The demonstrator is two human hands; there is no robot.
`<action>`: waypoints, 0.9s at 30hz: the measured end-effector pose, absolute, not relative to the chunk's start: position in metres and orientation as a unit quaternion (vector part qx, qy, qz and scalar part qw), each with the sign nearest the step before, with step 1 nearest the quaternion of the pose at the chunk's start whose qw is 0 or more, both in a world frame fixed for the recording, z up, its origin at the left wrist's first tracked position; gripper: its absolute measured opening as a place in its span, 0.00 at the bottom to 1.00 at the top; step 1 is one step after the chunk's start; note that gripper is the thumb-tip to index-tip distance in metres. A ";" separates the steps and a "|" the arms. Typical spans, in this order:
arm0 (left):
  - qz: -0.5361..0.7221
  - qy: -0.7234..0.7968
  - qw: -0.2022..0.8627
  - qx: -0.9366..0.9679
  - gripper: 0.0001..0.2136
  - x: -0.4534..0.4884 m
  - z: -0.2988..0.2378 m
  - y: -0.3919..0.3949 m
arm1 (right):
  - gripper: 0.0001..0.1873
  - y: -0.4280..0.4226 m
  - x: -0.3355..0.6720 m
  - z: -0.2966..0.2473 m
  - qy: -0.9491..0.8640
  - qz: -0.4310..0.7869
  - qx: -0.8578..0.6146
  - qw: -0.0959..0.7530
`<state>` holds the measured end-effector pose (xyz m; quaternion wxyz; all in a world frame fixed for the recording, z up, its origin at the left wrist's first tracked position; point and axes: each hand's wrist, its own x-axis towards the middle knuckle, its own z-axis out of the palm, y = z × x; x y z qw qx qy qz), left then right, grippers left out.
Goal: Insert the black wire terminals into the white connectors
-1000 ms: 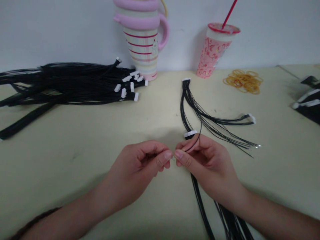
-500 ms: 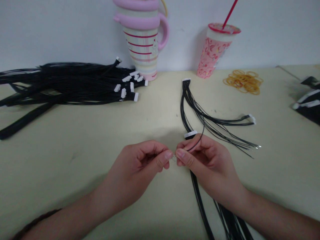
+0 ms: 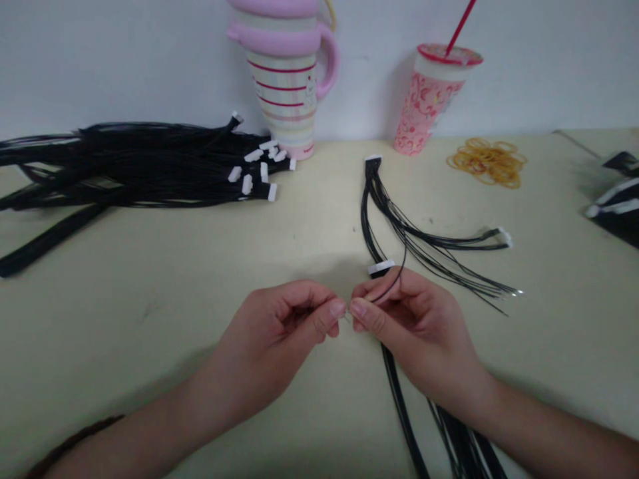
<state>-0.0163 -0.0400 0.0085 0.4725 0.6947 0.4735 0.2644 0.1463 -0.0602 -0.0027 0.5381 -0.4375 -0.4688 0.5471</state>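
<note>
The left hand (image 3: 272, 339) is pinched shut, a tiny metal glint at its fingertips, what it holds too small to tell. The right fingers (image 3: 362, 307) of the right hand (image 3: 412, 326) pinch a thin black wire (image 3: 388, 291) from a loose wire harness (image 3: 379, 206) with white connectors (image 3: 381, 268), lying on the tabletop (image 3: 150, 299).

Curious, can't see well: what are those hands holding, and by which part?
The right hand pinches a thin black wire near its end; the left hand seems to hold the tiny tip.

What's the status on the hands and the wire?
Left hand and right hand pinched, fingertips nearly meeting. Thin black wire in right hand, small metal tip at the fingertips. Black wire harness runs under right hand, white connector just past its fingers.
</note>
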 end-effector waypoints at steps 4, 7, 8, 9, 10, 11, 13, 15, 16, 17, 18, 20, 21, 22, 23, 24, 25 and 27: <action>0.262 0.475 0.471 0.695 0.10 -0.015 0.010 -0.040 | 0.05 -0.060 0.146 -0.003 -0.472 0.556 -0.433 0.530; 0.262 0.478 0.472 0.693 0.11 -0.015 0.010 -0.040 | 0.06 -0.060 0.146 -0.003 -0.473 0.558 -0.436 0.524; 0.261 0.478 0.471 0.693 0.11 -0.015 0.009 -0.040 | 0.06 -0.060 0.146 -0.003 -0.471 0.557 -0.438 0.525; 0.261 0.479 0.471 0.694 0.11 -0.015 0.009 -0.040 | 0.06 -0.060 0.146 -0.003 -0.470 0.556 -0.439 0.527; 0.259 0.479 0.471 0.694 0.11 -0.015 0.009 -0.040 | 0.06 -0.060 0.146 -0.004 -0.469 0.554 -0.441 0.528; 0.258 0.479 0.471 0.694 0.11 -0.015 0.009 -0.040 | 0.06 -0.061 0.146 -0.003 -0.470 0.553 -0.441 0.528; 0.255 0.481 0.473 0.692 0.11 -0.015 0.009 -0.040 | 0.05 -0.060 0.146 -0.003 -0.473 0.552 -0.440 0.527; 0.252 0.483 0.474 0.692 0.11 -0.015 0.010 -0.040 | 0.05 -0.060 0.146 -0.002 -0.478 0.550 -0.440 0.524; 0.251 0.483 0.474 0.692 0.11 -0.015 0.011 -0.040 | 0.05 -0.060 0.147 -0.001 -0.481 0.548 -0.441 0.523; 0.251 0.484 0.474 0.692 0.11 -0.015 0.011 -0.040 | 0.05 -0.060 0.147 -0.001 -0.484 0.546 -0.443 0.521; 0.252 0.484 0.474 0.692 0.11 -0.015 0.012 -0.040 | 0.05 -0.060 0.146 0.000 -0.486 0.542 -0.445 0.521; 0.252 0.484 0.475 0.691 0.11 -0.015 0.012 -0.040 | 0.05 -0.060 0.146 0.000 -0.486 0.537 -0.448 0.525; 0.251 0.484 0.475 0.691 0.11 -0.015 0.012 -0.040 | 0.05 -0.060 0.146 0.000 -0.484 0.534 -0.449 0.528; 0.250 0.484 0.475 0.692 0.12 -0.015 0.012 -0.041 | 0.05 -0.060 0.146 0.000 -0.484 0.532 -0.448 0.531; 0.249 0.484 0.473 0.692 0.12 -0.015 0.012 -0.040 | 0.05 -0.060 0.145 -0.001 -0.484 0.531 -0.447 0.533; 0.249 0.484 0.472 0.694 0.12 -0.015 0.012 -0.040 | 0.05 -0.060 0.146 -0.001 -0.485 0.530 -0.447 0.533; 0.248 0.485 0.470 0.695 0.12 -0.015 0.012 -0.040 | 0.05 -0.060 0.146 -0.001 -0.486 0.529 -0.447 0.532; 0.248 0.486 0.466 0.697 0.12 -0.014 0.012 -0.039 | 0.05 -0.060 0.146 -0.001 -0.489 0.527 -0.451 0.528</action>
